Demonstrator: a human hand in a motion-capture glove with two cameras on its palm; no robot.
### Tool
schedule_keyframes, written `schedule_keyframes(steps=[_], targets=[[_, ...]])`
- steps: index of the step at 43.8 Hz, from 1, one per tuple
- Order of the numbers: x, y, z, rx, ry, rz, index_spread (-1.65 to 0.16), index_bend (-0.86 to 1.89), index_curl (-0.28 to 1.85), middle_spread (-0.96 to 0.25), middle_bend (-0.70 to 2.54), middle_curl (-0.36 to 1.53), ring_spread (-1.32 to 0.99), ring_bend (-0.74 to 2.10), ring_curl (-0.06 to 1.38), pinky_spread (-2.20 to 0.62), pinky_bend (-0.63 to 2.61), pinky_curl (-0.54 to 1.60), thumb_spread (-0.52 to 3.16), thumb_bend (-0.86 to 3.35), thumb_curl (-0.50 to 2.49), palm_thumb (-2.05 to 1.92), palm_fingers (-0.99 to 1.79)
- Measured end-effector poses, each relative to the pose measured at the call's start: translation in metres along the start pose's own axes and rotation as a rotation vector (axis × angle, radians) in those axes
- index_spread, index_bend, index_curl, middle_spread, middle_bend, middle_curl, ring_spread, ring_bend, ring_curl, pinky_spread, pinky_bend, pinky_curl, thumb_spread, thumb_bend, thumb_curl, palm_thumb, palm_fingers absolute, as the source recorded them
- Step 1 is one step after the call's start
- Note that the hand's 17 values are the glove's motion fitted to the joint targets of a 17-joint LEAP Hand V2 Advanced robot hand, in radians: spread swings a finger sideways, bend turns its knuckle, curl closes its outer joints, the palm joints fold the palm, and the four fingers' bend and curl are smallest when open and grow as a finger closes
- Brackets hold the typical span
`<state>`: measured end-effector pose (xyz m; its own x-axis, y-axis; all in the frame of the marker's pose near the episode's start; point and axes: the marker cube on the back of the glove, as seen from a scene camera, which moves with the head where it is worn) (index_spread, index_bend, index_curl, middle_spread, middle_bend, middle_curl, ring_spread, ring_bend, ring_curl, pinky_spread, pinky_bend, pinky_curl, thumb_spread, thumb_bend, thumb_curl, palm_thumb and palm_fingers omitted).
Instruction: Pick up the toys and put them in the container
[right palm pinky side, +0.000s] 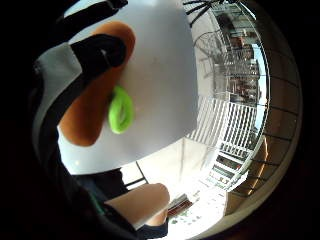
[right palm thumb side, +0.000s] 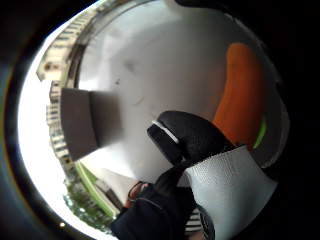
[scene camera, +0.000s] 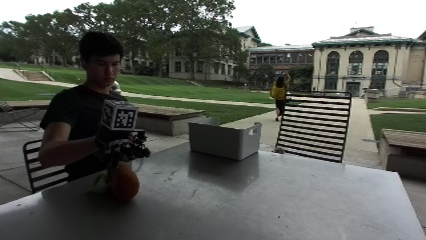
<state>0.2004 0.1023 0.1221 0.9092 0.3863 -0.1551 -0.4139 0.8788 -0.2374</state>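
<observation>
In the outside view my gloved right hand (scene camera: 124, 146) is over the near left part of the grey table (scene camera: 266, 200). It grips the top of an orange toy (scene camera: 124, 185), which stands upright under it, with its base at the tabletop. The little finger side palm view shows a black finger across the orange toy (right palm pinky side: 85, 115), which has a bright green end (right palm pinky side: 121, 110). The thumb side palm view has the orange toy (right palm thumb side: 243, 100) beside my thumb. A grey open container (scene camera: 223, 140) stands farther back at the table's middle, and the container (right palm thumb side: 80, 122) shows past my thumb.
A pale object (scene camera: 100, 184) that I cannot make out lies just left of the orange toy. A black slatted chair (scene camera: 313, 125) stands behind the table's far right side, and another chair (scene camera: 40, 170) holds the person.
</observation>
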Motion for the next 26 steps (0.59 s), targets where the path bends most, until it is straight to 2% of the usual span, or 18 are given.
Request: schedule_keyframes(steps=[12,14,17,18,20,26], targets=[[0.024,-0.013,0.038,-0.071,-0.028,0.076,-0.36,0.09,0.24,0.0,0.11,0.28,-0.07,1.21,0.33,-0.1,1.45,0.37,1.23,0.0,0.28,0.09,-0.02],[0.024,-0.015,0.041,-0.072,-0.05,0.071,-0.36,0.1,0.23,0.01,0.12,0.27,-0.08,1.26,0.34,-0.11,1.46,0.37,1.24,0.0,0.29,0.09,-0.03],[0.022,-0.018,0.046,-0.076,-0.086,0.059,-0.36,0.08,0.21,0.0,0.09,0.25,-0.15,1.47,0.39,-0.15,1.48,0.37,1.26,0.01,0.3,0.14,0.07],[0.022,-0.019,0.047,-0.081,-0.096,0.052,-0.36,0.1,0.22,0.01,0.12,0.25,-0.14,1.41,0.37,-0.14,1.48,0.37,1.26,0.01,0.29,0.14,0.01],[0.02,-0.023,0.05,-0.098,-0.112,0.031,-0.36,0.03,0.19,0.0,0.06,0.23,-0.21,1.67,0.44,-0.2,1.55,0.38,1.29,0.04,0.3,0.19,0.18],[0.017,-0.032,0.058,-0.174,-0.141,-0.034,-0.34,0.01,0.14,0.02,0.02,0.17,-0.28,1.86,0.48,-0.31,1.7,0.41,1.35,0.18,0.37,0.45,0.2]])
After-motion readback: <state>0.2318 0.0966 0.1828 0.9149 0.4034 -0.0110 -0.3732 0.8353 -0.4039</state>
